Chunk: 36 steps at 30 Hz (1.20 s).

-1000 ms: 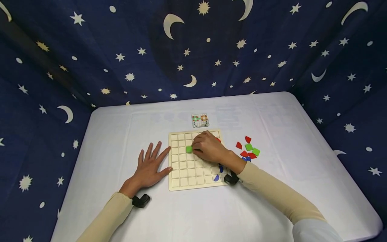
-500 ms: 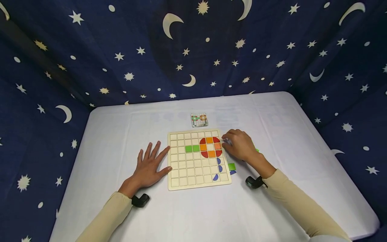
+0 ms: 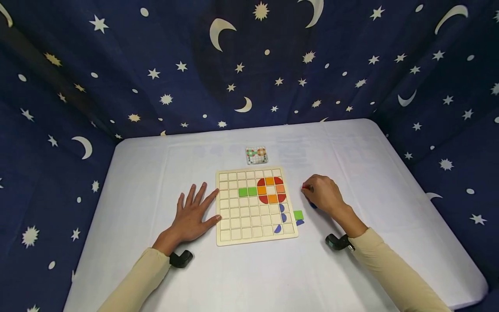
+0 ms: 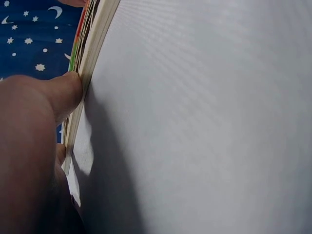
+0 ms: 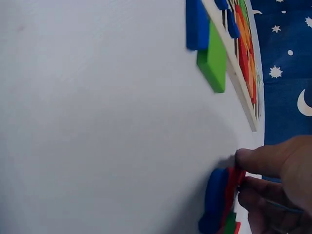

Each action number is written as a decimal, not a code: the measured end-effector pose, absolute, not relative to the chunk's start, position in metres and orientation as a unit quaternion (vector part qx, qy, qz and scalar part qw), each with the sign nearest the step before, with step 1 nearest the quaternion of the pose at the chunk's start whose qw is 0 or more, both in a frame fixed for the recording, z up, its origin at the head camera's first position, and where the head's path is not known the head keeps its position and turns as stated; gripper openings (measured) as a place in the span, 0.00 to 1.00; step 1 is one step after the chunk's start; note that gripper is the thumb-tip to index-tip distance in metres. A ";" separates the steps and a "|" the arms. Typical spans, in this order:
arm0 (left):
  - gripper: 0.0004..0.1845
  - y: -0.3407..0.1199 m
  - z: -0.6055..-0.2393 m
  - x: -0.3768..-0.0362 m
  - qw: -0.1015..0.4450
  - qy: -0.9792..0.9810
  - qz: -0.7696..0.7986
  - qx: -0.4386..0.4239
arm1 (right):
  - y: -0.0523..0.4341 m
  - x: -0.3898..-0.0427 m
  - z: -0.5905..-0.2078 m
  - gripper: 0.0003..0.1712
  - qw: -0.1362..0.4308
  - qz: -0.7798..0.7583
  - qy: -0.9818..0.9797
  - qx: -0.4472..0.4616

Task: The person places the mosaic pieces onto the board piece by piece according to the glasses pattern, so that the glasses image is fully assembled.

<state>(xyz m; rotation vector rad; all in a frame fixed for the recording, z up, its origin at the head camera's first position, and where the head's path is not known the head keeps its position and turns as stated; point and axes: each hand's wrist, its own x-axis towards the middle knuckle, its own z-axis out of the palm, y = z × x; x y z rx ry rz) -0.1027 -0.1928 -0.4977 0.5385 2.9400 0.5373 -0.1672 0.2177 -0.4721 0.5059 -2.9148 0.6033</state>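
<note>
A pale wooden grid board (image 3: pixel 235 224) lies on the white table. Fitted in it are two green squares (image 3: pixel 247 191), a ring of red and orange pieces (image 3: pixel 272 198) and several blue half-circles (image 3: pixel 283 217). My left hand (image 3: pixel 192 219) has its fingers spread, with index finger and thumb touching the board's left edge; the left wrist view shows the thumb (image 4: pixel 66 92) against that edge. To the right of the board, my right hand (image 3: pixel 324 194) pinches a red quarter-circle piece (image 5: pixel 238 176) between thumb and fingers, among loose pieces the hand mostly hides.
Behind the board lies a small pattern card (image 3: pixel 257 155). A loose green square (image 3: pixel 298 215) and a blue piece (image 3: pixel 299 222) sit by the board's right edge. A blue piece (image 5: pixel 215 192) lies beside the pinched one. A dark star-patterned curtain (image 3: pixel 175 86) surrounds the table.
My right hand has left the board and moved right to the loose pieces. Two green squares now show where one was visible beside the hand. The left hand stays put.
</note>
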 end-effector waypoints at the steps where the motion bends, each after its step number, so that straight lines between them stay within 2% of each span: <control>1: 0.41 -0.193 -0.498 -0.103 0.052 0.967 0.176 0.177 | 0.217 -0.168 -0.472 0.06 0.060 0.207 -0.962 0.166; 7: 0.41 -0.192 -0.499 -0.102 0.048 0.968 0.175 0.175 | 0.207 -0.184 -0.470 0.12 0.027 0.249 -0.949 0.190; 12: 0.41 -0.192 -0.499 -0.101 0.049 0.968 0.178 0.171 | 0.177 -0.199 -0.462 0.08 0.022 0.303 -0.923 0.237; 20: 0.41 -0.192 -0.498 -0.102 0.042 0.967 0.182 0.174 | 0.111 -0.218 -0.461 0.11 -0.020 0.366 -0.873 0.320; 27: 0.41 -0.191 -0.498 -0.101 0.048 0.967 0.179 0.174 | 0.081 -0.221 -0.469 0.07 -0.072 0.367 -0.873 0.314; 36: 0.41 -0.193 -0.497 -0.101 0.047 0.968 0.175 0.174 | 0.063 -0.220 -0.471 0.06 -0.037 0.295 -0.891 0.342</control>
